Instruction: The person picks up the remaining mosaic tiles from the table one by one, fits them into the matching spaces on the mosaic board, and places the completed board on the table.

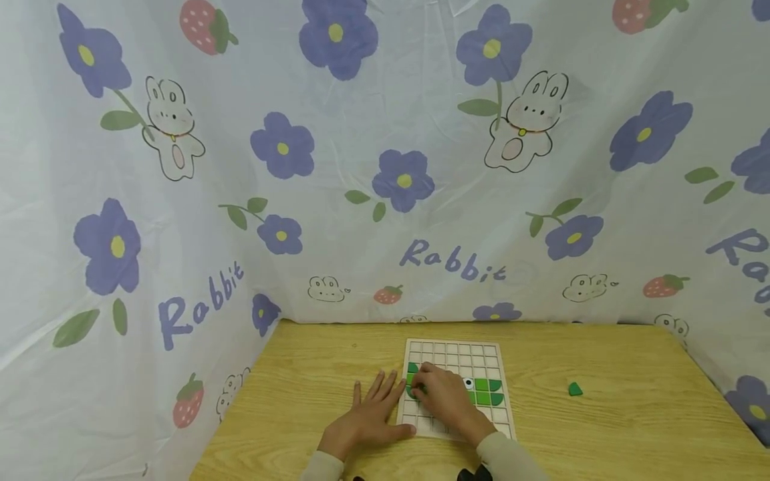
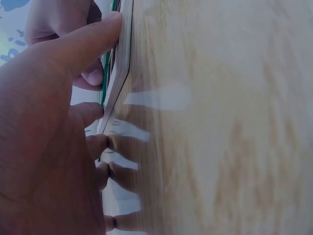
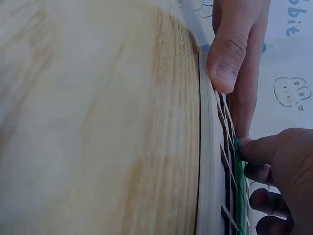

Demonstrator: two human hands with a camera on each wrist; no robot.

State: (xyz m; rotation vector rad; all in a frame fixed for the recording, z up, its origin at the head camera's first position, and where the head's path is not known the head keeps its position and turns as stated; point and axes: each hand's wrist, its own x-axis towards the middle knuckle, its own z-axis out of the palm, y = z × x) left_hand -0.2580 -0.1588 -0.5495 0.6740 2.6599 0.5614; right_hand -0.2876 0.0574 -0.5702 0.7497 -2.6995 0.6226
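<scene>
A light wooden grid board lies on the table with green tiles in two of its rows; a round eye tile sits among them. My left hand is spread at the board's left side, its thumb at the near edge. Over the board's left part, my right hand has curled fingers and pinches a green tile at the grid. Part of the tile row is hidden under this hand. Further green tiles show just left of its fingertips.
One loose green piece lies on the wooden table, right of the board. A white curtain printed with flowers and rabbits hangs along the back and left of the table. Dark objects show at the bottom edge between the arms.
</scene>
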